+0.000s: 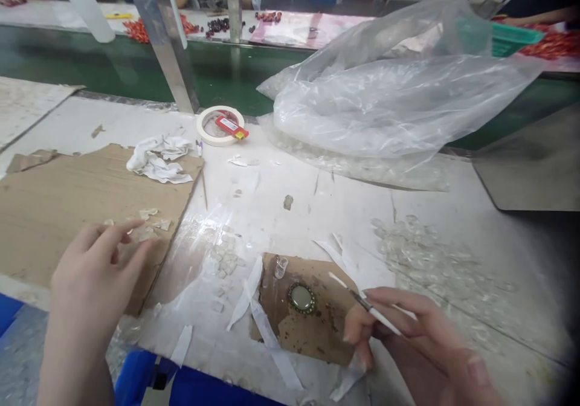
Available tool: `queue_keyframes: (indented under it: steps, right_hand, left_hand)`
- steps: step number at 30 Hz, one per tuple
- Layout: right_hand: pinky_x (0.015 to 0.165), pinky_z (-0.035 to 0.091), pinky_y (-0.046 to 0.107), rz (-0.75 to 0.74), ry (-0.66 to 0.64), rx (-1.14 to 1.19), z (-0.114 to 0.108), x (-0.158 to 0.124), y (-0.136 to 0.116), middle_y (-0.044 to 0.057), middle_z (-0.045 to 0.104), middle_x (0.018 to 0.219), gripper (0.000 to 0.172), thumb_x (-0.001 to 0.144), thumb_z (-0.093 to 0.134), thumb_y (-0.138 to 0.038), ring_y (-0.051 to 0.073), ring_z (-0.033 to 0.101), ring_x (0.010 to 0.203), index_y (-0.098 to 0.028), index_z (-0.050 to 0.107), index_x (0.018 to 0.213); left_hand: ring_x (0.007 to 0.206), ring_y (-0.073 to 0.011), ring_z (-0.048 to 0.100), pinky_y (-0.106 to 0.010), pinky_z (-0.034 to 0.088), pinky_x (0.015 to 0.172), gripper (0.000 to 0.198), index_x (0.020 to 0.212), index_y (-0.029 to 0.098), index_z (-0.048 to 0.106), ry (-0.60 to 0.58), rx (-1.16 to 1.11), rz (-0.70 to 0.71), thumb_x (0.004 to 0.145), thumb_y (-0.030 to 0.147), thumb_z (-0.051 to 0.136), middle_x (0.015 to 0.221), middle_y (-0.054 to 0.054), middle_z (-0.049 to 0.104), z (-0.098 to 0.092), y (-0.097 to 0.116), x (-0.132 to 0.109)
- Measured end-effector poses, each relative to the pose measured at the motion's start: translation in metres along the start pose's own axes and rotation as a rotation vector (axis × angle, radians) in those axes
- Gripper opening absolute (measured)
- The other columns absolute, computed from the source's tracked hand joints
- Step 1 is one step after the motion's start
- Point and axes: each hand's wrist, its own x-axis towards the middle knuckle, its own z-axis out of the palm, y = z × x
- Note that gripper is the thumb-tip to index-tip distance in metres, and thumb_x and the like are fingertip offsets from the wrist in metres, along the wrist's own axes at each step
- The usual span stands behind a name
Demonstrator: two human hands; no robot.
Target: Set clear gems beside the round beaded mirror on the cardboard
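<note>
My left hand (pixel 97 273) hovers over the larger cardboard sheet (pixel 86 188), thumb and index finger apart. Beside its fingertips lie several small clear pieces (pixel 156 220). A thin paintbrush (pixel 369 310) with a pale tip is held in my right hand (pixel 421 333), its tip pointing up and left. Left of that tip, an oval brooch-like piece (pixel 302 298) with a beaded dark rim and a pale middle rests on a small stained cardboard (pixel 312 339). A clear glassy piece (pixel 280 267) sits near this cardboard's upper left corner.
Clear pieces are spread on the right (pixel 421 249). Behind them lies a big clear plastic bag (pixel 371 104). A tape roll (pixel 203 129) carries a red cutter (pixel 231 127); crumpled white cloth (pixel 158 158) is nearby. A metal post (pixel 167 49) rises before the green belt (pixel 226 70). Other people sit beyond.
</note>
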Motion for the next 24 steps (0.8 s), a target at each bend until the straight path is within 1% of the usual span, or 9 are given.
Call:
queue_keyframes:
  steps: [2, 4, 7, 10, 12, 14, 17, 20, 24]
  right_hand:
    - [0.059, 0.059, 0.027, -0.044, 0.071, -0.145, 0.000, 0.003, 0.002, 0.004, 0.077, 0.082, 0.029, 0.098, 0.057, -0.052, 0.020, 0.067, 0.064, -0.034, 0.076, 0.110]
    - [0.069, 0.061, 0.027, -0.039, 0.177, -0.308, 0.004, 0.004, 0.003, 0.004, 0.076, 0.089, 0.018, 0.093, 0.069, -0.046, 0.022, 0.071, 0.077, -0.033, 0.077, 0.102]
    - [0.070, 0.062, 0.026, -0.025, 0.247, -0.458, 0.010, 0.004, 0.003, 0.003, 0.075, 0.090, 0.014, 0.087, 0.076, -0.044, 0.023, 0.072, 0.080, -0.032, 0.076, 0.093]
    - [0.059, 0.059, 0.023, -0.094, 0.186, -0.576, 0.013, 0.004, 0.004, 0.000, 0.073, 0.079, 0.003, 0.090, 0.072, -0.033, 0.020, 0.069, 0.068, -0.032, 0.075, 0.090]
    - [0.061, 0.059, 0.024, -0.140, 0.160, -0.631, 0.015, 0.004, 0.004, -0.001, 0.072, 0.076, 0.008, 0.092, 0.069, -0.025, 0.019, 0.067, 0.065, -0.031, 0.074, 0.090]
    - [0.064, 0.058, 0.026, -0.168, 0.166, -0.648, 0.019, 0.003, 0.005, -0.001, 0.072, 0.077, 0.011, 0.092, 0.067, -0.020, 0.019, 0.067, 0.065, -0.029, 0.072, 0.091]
    - [0.060, 0.055, 0.025, -0.195, 0.168, -0.658, 0.027, 0.000, 0.008, 0.000, 0.070, 0.077, 0.013, 0.094, 0.062, -0.015, 0.018, 0.065, 0.064, -0.027, 0.068, 0.091]
    - [0.054, 0.051, 0.025, -0.201, 0.113, -0.700, 0.030, -0.001, 0.010, 0.001, 0.067, 0.076, 0.016, 0.095, 0.057, -0.012, 0.018, 0.065, 0.063, -0.026, 0.063, 0.091]
    - [0.054, 0.052, 0.025, -0.245, 0.015, -0.751, 0.027, -0.001, 0.011, 0.002, 0.067, 0.081, 0.020, 0.094, 0.054, -0.007, 0.018, 0.066, 0.066, -0.026, 0.059, 0.096]
  left_hand:
    - [0.071, -0.0149, 0.053, -0.031, 0.045, 0.071, 0.030, 0.124, 0.019, 0.067, -0.007, 0.021, 0.025, 0.097, 0.030, 0.057, 0.089, 0.004, 0.050, 0.001, -0.004, 0.004]
    - [0.073, -0.0177, 0.060, -0.032, 0.050, 0.072, 0.025, 0.116, 0.017, 0.070, -0.006, -0.084, 0.120, 0.097, 0.029, 0.059, 0.093, -0.001, 0.060, 0.008, 0.004, 0.000]
    - [0.093, -0.0233, 0.071, -0.032, 0.056, 0.082, 0.021, 0.107, 0.018, 0.071, -0.127, -0.212, 0.222, 0.100, 0.023, 0.051, 0.106, -0.007, 0.073, 0.023, 0.026, -0.010]
    - [0.099, -0.0247, 0.071, -0.033, 0.057, 0.084, 0.022, 0.102, 0.019, 0.069, -0.223, -0.267, 0.226, 0.101, 0.020, 0.047, 0.104, -0.008, 0.074, 0.034, 0.042, -0.012]
    - [0.093, -0.0248, 0.072, -0.033, 0.057, 0.080, 0.021, 0.094, 0.021, 0.067, -0.242, -0.285, 0.188, 0.100, 0.020, 0.047, 0.098, -0.007, 0.073, 0.036, 0.046, -0.011]
    - [0.087, -0.0250, 0.072, -0.033, 0.057, 0.075, 0.019, 0.091, 0.022, 0.065, -0.242, -0.301, 0.137, 0.100, 0.023, 0.048, 0.094, -0.006, 0.073, 0.035, 0.046, -0.014]
    - [0.083, -0.0242, 0.073, -0.033, 0.057, 0.072, 0.014, 0.099, 0.023, 0.066, -0.186, -0.336, 0.041, 0.100, 0.031, 0.054, 0.100, -0.006, 0.072, 0.028, 0.044, -0.024]
    - [0.086, -0.0221, 0.072, -0.031, 0.057, 0.076, 0.007, 0.098, 0.027, 0.070, -0.118, -0.521, 0.000, 0.095, 0.026, 0.064, 0.101, -0.003, 0.072, 0.019, 0.049, -0.038]
    - [0.092, -0.0125, 0.070, -0.016, 0.055, 0.083, 0.029, 0.097, 0.032, 0.076, -0.210, -0.857, 0.038, 0.089, 0.007, 0.065, 0.105, 0.004, 0.066, 0.011, 0.068, -0.057]
